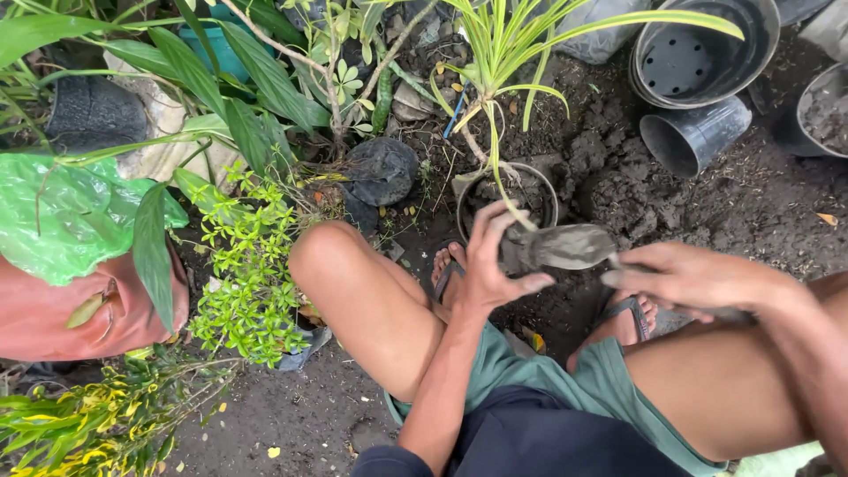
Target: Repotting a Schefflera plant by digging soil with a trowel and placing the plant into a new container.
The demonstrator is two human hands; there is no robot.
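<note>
Gripping trowel (565, 246), handle hidden by right hand (685, 278)

Green shorts (609, 380) are worn, reaching to just above the bare knees. A dark navy shirt (539, 437) is seen at the waist, with a short sleeve (389, 461) ending above the left elbow. Flip-flops are worn, their dark straps (632, 311) crossing the toes. Both hands and forearms are left uncovered.
</note>
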